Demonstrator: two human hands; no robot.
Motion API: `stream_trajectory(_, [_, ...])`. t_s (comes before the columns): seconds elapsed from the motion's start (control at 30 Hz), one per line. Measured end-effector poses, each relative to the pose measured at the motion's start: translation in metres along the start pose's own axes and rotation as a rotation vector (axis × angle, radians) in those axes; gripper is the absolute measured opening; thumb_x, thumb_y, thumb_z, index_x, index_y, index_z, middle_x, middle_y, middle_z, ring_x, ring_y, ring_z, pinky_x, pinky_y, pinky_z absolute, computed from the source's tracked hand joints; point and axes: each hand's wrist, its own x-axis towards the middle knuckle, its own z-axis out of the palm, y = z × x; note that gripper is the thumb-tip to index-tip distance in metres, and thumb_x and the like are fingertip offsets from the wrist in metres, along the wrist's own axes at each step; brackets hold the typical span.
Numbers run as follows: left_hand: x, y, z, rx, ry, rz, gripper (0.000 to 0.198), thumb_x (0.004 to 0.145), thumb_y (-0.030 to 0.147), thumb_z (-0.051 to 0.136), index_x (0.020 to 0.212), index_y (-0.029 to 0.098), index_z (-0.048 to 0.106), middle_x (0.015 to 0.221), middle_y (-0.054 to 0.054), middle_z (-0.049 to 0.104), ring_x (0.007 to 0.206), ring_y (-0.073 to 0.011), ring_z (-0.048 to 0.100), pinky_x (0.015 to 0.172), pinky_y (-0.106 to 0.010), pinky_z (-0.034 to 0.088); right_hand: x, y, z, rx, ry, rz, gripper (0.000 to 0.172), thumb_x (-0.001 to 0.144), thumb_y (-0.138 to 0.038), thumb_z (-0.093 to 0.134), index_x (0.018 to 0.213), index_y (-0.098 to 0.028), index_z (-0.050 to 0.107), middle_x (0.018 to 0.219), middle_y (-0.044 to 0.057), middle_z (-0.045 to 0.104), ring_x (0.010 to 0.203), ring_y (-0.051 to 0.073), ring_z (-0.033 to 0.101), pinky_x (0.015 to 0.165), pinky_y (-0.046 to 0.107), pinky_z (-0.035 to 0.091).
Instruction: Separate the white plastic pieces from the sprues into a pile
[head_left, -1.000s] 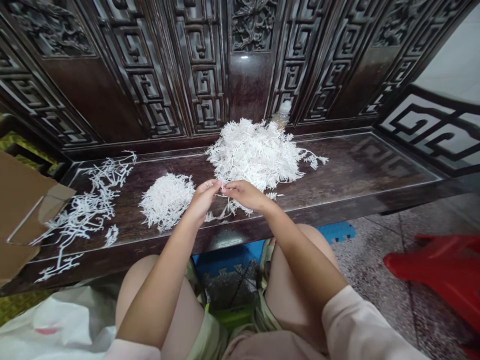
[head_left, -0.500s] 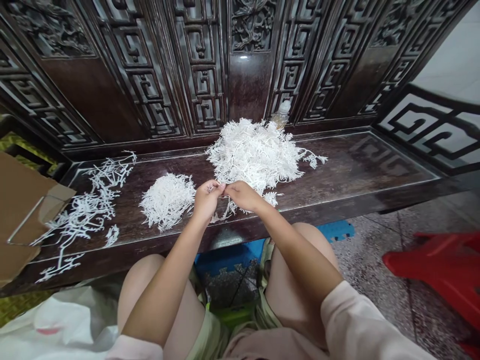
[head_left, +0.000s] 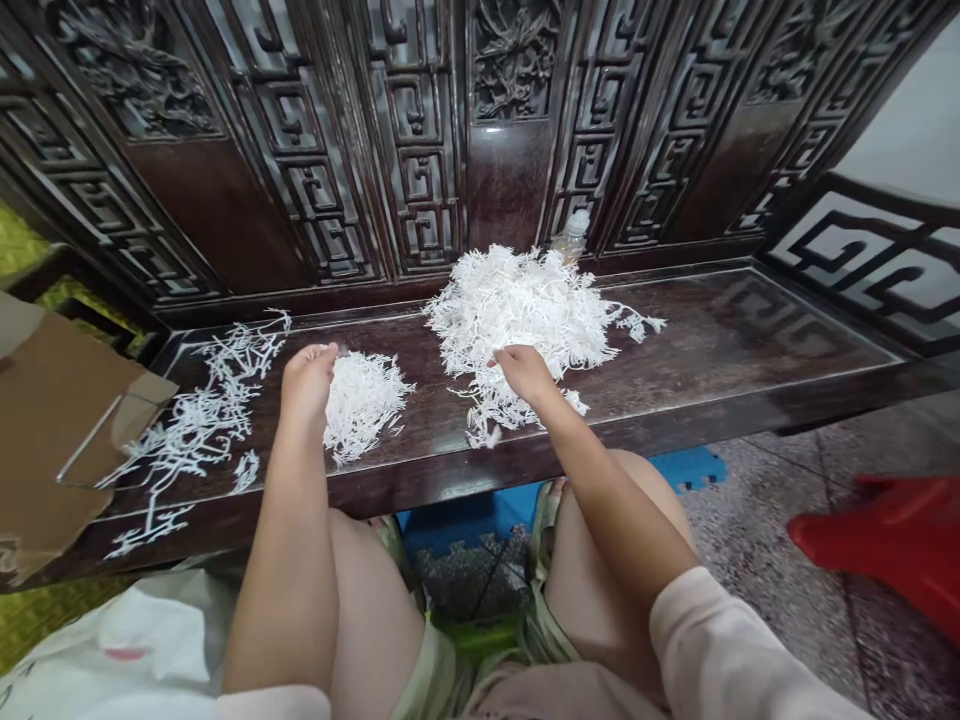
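My left hand (head_left: 306,385) is closed, its fingertips pinched together at the left edge of a small heap of short white plastic-looking sprigs (head_left: 367,402). Whatever it might hold cannot be made out. Over the front of a bigger mound of white branching sprigs (head_left: 521,300), my right hand (head_left: 525,372) is closed in a pinch. Its fingertips lie against the white pieces, so what is between them is unclear. A few loose sprigs (head_left: 491,412) lie below that hand, near the bench's front edge. Longer bare white branched stems (head_left: 214,405) are scattered at the left.
The dark wooden bench (head_left: 720,350) has a carved lattice back (head_left: 420,190). Behind the big mound stands a clear bottle (head_left: 574,235). A cardboard box (head_left: 67,420) is at the left, a white bag (head_left: 150,640) lower left, a red plastic stool (head_left: 885,540) at right.
My hands were together in front of the big mound. The left hand has moved left to the small heap; the right has shifted slightly right and up. The view has shifted a little.
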Motion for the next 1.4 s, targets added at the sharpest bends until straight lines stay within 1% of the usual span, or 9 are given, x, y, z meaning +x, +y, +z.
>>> stream_trajectory(0.17, [0.046, -0.049, -0.021, 0.220, 0.035, -0.248, 0.009, 0.055, 0.021, 0.056, 0.059, 0.013, 0.051, 0.051, 0.003, 0.045, 0.043, -0.0064, 0.039, 0.043, -0.019, 0.025, -0.007, -0.006, 0.008, -0.006, -0.068, -0.024, 0.032, 0.073, -0.037, 0.039, 0.060, -0.015, 0.059, 0.042, -0.003, 0.035, 0.044, 0.010, 0.036, 0.050, 0.025, 0.025])
stream_trajectory(0.33, [0.054, -0.059, -0.022, 0.154, -0.006, -0.331, 0.011, 0.054, 0.017, 0.050, 0.063, 0.012, 0.055, 0.056, -0.001, 0.052, 0.049, -0.0101, 0.050, 0.048, -0.021, 0.034, -0.006, -0.004, 0.003, 0.005, -0.073, -0.012, 0.032, 0.074, -0.038, 0.040, 0.064, -0.016, 0.060, 0.041, -0.004, 0.032, 0.041, 0.010, 0.034, 0.049, 0.025, 0.025])
stream_trajectory(0.63, [0.056, -0.056, -0.022, 0.047, 0.065, -0.332, 0.019, 0.055, 0.023, 0.050, 0.070, 0.014, 0.059, 0.074, -0.005, 0.062, 0.068, -0.0135, 0.058, 0.060, -0.024, 0.040, -0.006, -0.006, 0.003, 0.008, -0.088, -0.028, 0.033, 0.074, -0.039, 0.040, 0.063, -0.016, 0.060, 0.043, -0.004, 0.034, 0.044, 0.010, 0.035, 0.050, 0.025, 0.024])
stream_trajectory(0.83, [0.051, -0.048, -0.010, 0.025, 0.225, -0.096, 0.018, 0.057, 0.023, 0.047, 0.066, 0.014, 0.060, 0.084, -0.007, 0.064, 0.085, -0.0175, 0.058, 0.074, -0.027, 0.042, -0.007, -0.006, 0.004, 0.097, -0.130, -0.015, 0.032, 0.074, -0.039, 0.041, 0.062, -0.016, 0.060, 0.046, -0.003, 0.037, 0.046, 0.010, 0.033, 0.052, 0.025, 0.025])
stream_trajectory(0.93, [0.029, -0.032, 0.014, 0.104, 0.039, -0.097, 0.024, 0.061, 0.028, 0.047, 0.074, 0.014, 0.062, 0.087, -0.007, 0.065, 0.085, -0.0187, 0.058, 0.075, -0.029, 0.041, -0.008, -0.007, 0.006, 0.206, -0.182, 0.016, 0.029, 0.073, -0.038, 0.042, 0.064, -0.016, 0.060, 0.047, -0.003, 0.036, 0.047, 0.010, 0.033, 0.053, 0.025, 0.026])
stream_trajectory(1.07, [-0.021, -0.008, 0.053, 0.195, -0.566, -0.121, 0.034, 0.067, 0.041, 0.050, 0.086, 0.016, 0.063, 0.086, -0.007, 0.065, 0.078, -0.0184, 0.058, 0.074, -0.031, 0.040, -0.009, -0.010, 0.008, 0.408, -0.302, 0.039, 0.022, 0.070, -0.028, 0.044, 0.059, -0.016, 0.058, 0.052, -0.002, 0.042, 0.051, 0.009, 0.033, 0.054, 0.024, 0.028])
stream_trajectory(1.13, [-0.044, -0.002, 0.067, 0.227, -0.776, -0.102, 0.036, 0.068, 0.045, 0.052, 0.087, 0.016, 0.062, 0.084, -0.006, 0.064, 0.076, -0.0177, 0.057, 0.074, -0.031, 0.039, -0.010, -0.012, 0.009, 0.514, -0.356, 0.039, 0.018, 0.069, -0.026, 0.045, 0.059, -0.015, 0.057, 0.054, -0.002, 0.044, 0.053, 0.009, 0.035, 0.055, 0.023, 0.028])
stream_trajectory(1.27, [-0.068, -0.002, 0.079, 0.245, -0.800, -0.025, 0.032, 0.066, 0.045, 0.058, 0.081, 0.017, 0.061, 0.082, -0.004, 0.062, 0.078, -0.0166, 0.055, 0.073, -0.029, 0.038, -0.011, -0.013, 0.010, 0.709, -0.450, 0.033, 0.014, 0.067, -0.028, 0.052, 0.064, -0.016, 0.056, 0.058, -0.003, 0.047, 0.057, 0.008, 0.040, 0.059, 0.023, 0.031])
stream_trajectory(1.4, [-0.067, -0.001, 0.078, 0.116, -0.797, -0.103, 0.037, 0.070, 0.051, 0.050, 0.081, 0.017, 0.061, 0.077, -0.004, 0.061, 0.072, -0.0154, 0.055, 0.070, -0.028, 0.039, -0.014, -0.017, 0.007, 0.724, -0.484, 0.032, 0.016, 0.066, -0.031, 0.057, 0.064, -0.015, 0.055, 0.058, -0.003, 0.050, 0.056, 0.007, 0.042, 0.059, 0.022, 0.032])
